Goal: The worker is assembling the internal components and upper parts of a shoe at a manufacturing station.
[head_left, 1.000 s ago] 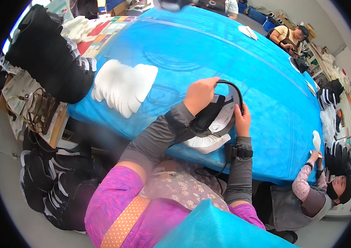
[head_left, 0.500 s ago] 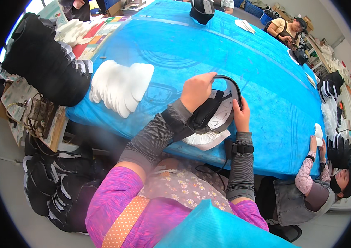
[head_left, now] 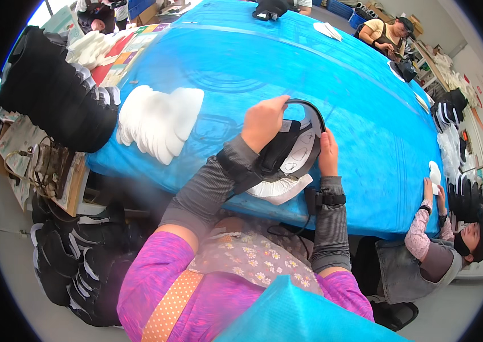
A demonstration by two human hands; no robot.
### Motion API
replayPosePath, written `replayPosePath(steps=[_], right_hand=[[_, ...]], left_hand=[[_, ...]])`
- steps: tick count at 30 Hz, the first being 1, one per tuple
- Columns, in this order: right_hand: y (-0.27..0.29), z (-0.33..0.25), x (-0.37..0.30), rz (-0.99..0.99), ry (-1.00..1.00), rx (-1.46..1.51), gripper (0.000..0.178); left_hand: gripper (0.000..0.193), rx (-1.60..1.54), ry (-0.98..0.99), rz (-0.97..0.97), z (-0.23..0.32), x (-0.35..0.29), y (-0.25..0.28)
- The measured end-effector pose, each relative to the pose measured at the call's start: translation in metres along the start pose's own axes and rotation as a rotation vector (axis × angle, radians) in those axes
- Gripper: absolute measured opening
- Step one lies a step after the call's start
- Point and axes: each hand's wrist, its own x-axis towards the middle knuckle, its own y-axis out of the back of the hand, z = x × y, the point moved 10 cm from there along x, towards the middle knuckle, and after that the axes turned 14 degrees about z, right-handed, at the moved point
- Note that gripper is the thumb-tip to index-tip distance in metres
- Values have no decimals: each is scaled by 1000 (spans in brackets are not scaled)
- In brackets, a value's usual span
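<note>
A black cap (head_left: 277,149) is held up over the near edge of the blue-covered table, its hollow inside facing me. White lining with dark outlines shows inside it. My left hand (head_left: 263,124) is closed on the left of its curved rim, fingers pinching the top edge. On the right side, my right hand (head_left: 328,155) grips the same rim between thumb and fingers. Just below the cap lies a white gathered piece (head_left: 280,190) at the table edge. To the left rests a fanned stack of white brim-shaped pieces (head_left: 162,121).
A tall nested stack of black caps (head_left: 53,94) stands at the table's left, beside a small metal device (head_left: 45,168). More black caps (head_left: 90,268) hang low at left. A co-worker (head_left: 424,245) handles a white piece at right; another (head_left: 387,37) sits at far right.
The view has shifted slightly. Both my hands keep their hold on the cap, which is tilted a little differently. The dark cap at the table's far end has changed its pose.
</note>
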Motion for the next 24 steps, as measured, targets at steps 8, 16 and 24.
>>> replayPosePath(steps=[8,16,24], right_hand=[[6,51,13,-45,-263,-49,63],[-7,41,22,-195,-160,-88,53],[16,3,24,-118,343,-225,10]], left_hand=[[26,-32,108,45,-19,5,2],[27,-356,455,160,-71,-11,-15],[28,-219,171,105,-19,-10,-11]])
